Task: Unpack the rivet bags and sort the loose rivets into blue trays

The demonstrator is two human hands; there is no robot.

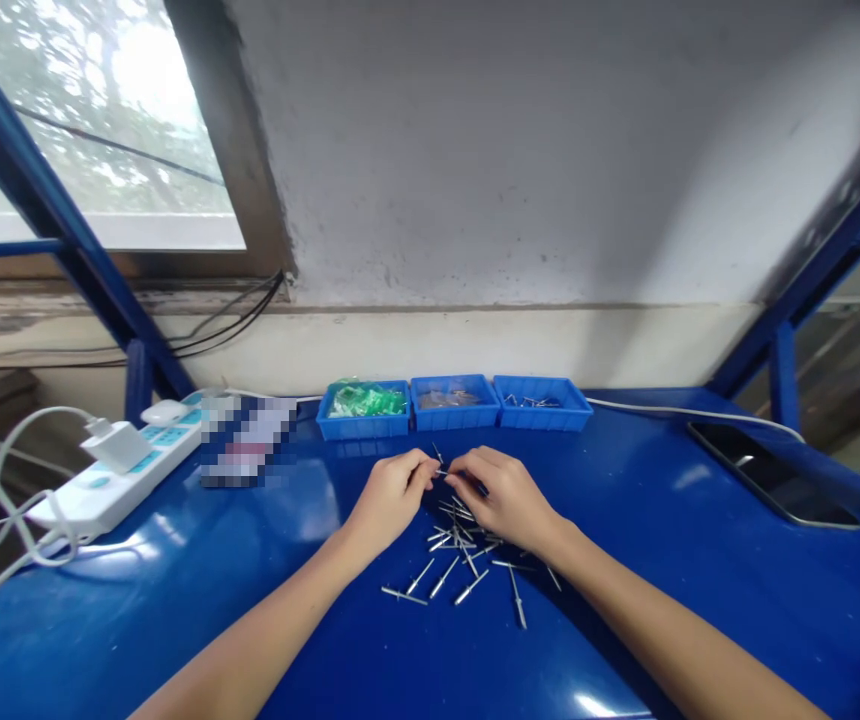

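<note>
Both hands meet above the middle of the blue table, in front of the bins. My left hand (398, 488) is closed, thumb and forefinger pinching a thin metal pop rivet (441, 472). Close beside it, my right hand (503, 490) pinches at the same spot, its fingertips at the rivet's other end. A second thin shank pokes up there; whose fingers hold it I cannot tell. Below the hands lies a loose heap of silver pop rivets (460, 535), partly covered by the right hand. Several more rivets (443, 578) are scattered toward the table's front.
Behind the hands stand three blue bins: one with green-and-clear plastic (362, 428), one with small brownish parts (454, 416), one with rivets (542, 418). A power strip (111, 485) with white cables and a blurred object (246, 445) lie left; a phone (771, 472) lies right.
</note>
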